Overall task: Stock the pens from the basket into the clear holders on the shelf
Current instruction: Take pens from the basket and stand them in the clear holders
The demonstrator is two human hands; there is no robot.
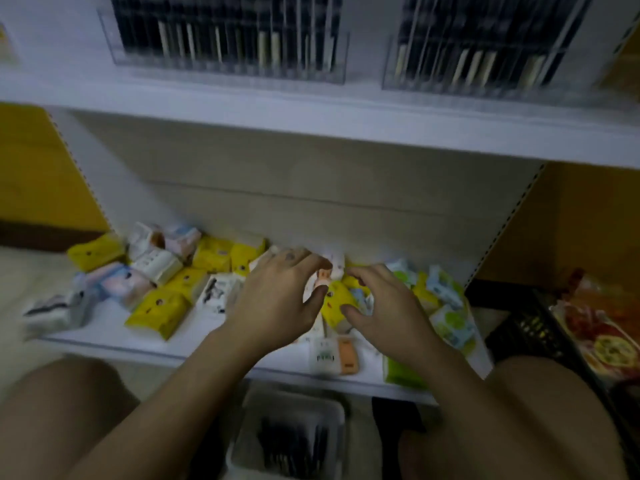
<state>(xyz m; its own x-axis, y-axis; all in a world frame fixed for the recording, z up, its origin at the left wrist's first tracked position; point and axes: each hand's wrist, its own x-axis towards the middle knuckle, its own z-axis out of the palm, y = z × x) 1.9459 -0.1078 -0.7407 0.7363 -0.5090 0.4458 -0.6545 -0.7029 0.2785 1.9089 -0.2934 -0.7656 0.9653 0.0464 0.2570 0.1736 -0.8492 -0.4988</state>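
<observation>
A white basket [249,431] with dark pens [291,445] in it stands on the floor between my knees. Two clear holders, one on the left [225,64] and one on the right [485,74], sit on the upper shelf, filled with rows of dark pens. Both my hands are over the lower shelf, away from the basket. My left hand [277,299] curls its fingers and thumb around a small white and orange pack [324,276]. My right hand [381,306] grips a yellow pack [337,299] between thumb and fingers. The whole view is blurred.
Many small yellow, white, pink and green packs [156,278] lie scattered on the white lower shelf [114,330]. A black crate [533,327] with colourful bags [602,327] stands at the right. My bare knees fill the lower corners.
</observation>
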